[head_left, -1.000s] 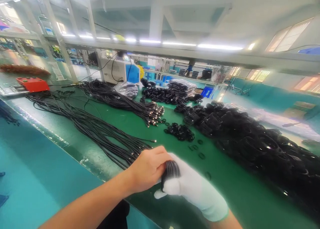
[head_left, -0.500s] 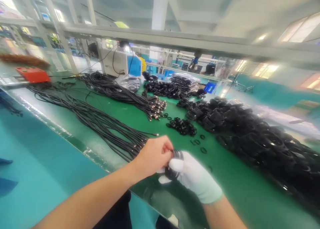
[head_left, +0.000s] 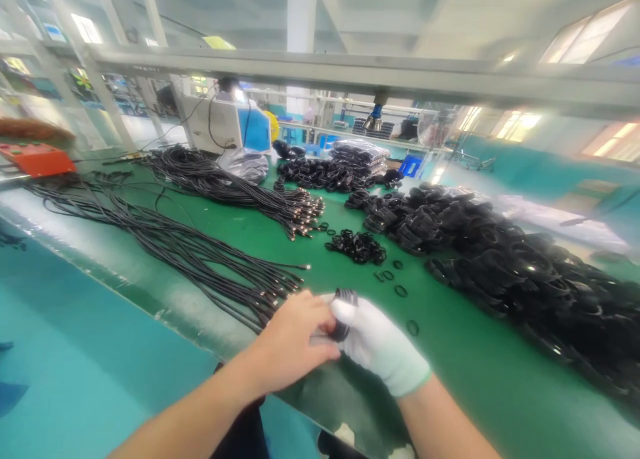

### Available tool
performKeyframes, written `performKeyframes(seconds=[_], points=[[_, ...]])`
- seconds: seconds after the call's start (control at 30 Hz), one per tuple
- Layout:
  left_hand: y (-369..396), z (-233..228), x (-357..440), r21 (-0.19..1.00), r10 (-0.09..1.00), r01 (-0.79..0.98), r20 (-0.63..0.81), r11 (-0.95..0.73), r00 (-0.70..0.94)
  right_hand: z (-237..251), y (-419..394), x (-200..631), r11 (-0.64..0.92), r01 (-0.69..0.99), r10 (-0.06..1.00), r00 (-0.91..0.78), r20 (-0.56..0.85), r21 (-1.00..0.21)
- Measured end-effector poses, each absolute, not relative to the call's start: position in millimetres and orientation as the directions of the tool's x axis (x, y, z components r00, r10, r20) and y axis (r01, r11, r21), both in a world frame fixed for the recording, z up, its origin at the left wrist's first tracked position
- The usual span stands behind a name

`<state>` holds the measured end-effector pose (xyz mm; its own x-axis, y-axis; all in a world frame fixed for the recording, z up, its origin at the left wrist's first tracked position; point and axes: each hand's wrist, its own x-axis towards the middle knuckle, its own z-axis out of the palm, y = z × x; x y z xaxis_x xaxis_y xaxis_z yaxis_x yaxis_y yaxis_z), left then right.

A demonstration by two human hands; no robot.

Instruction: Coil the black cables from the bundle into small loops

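My gloved right hand [head_left: 377, 342] is closed around a small coil of black cable [head_left: 345, 299], its thumb across the front of the loops. From the left, my bare left hand [head_left: 297, 342] meets the same coil, with curled fingers against its side and the thumb stretched out below. Part of the coil is hidden behind the fingers and glove. Beyond the hands lies a small heap of black rings [head_left: 357, 247]. A few single rings [head_left: 401, 291] are scattered nearer to my right hand.
Long straight black cables [head_left: 200, 259] spread over the green tabletop [head_left: 445, 372] at left, with another cable bundle [head_left: 240, 192] behind. A large pile of coiled black cables [head_left: 480, 259] fills the right side. A red box [head_left: 37, 160] stands at far left. A metal beam [head_left: 320, 65] crosses above.
My left hand has shifted from the coil's top to its lower left side, its thumb now extended. The coil stands more upright in my right hand. The camera view has turned slightly right.
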<state>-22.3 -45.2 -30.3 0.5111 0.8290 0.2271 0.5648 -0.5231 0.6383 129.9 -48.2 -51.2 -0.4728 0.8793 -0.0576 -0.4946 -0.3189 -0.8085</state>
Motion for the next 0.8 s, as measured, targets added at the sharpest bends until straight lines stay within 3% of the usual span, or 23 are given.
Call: performKeyframes(seconds=[0.07, 0.13, 0.27, 0.37, 0.57, 0.8], points=[[-53, -38, -20, 0.543, 0.795, 0.59, 0.303, -0.598, 0.526, -52, -47, 129, -0.262, -0.514, 0.88, -0.474, 0.016, -0.817], [-55, -40, -20, 0.532, 0.796, 0.598, 0.32, -0.6, 0.514, -53, -47, 132, -0.267, -0.512, 0.873, -0.487, 0.02, -0.816], [-42, -28, -28, 0.745, 0.879, 0.518, 0.196, -0.421, 0.434, -57, -47, 143, -0.424, -0.463, 0.817, -0.567, -0.108, -0.779], [-31, -18, -30, 0.799, 0.917, 0.5, 0.152, -0.334, 0.37, -56, -50, 147, -0.48, -0.384, 0.765, -0.624, -0.162, -0.789], [-35, -22, -11, 0.717, 0.901, 0.571, 0.191, -0.399, 0.39, -47, -58, 146, -0.502, -0.26, 0.741, -0.621, -0.255, -0.825], [-31, -31, 1, 0.707, 0.881, 0.545, 0.251, -0.45, 0.402, -50, -58, 155, -0.472, -0.288, 0.787, -0.564, -0.251, -0.833]])
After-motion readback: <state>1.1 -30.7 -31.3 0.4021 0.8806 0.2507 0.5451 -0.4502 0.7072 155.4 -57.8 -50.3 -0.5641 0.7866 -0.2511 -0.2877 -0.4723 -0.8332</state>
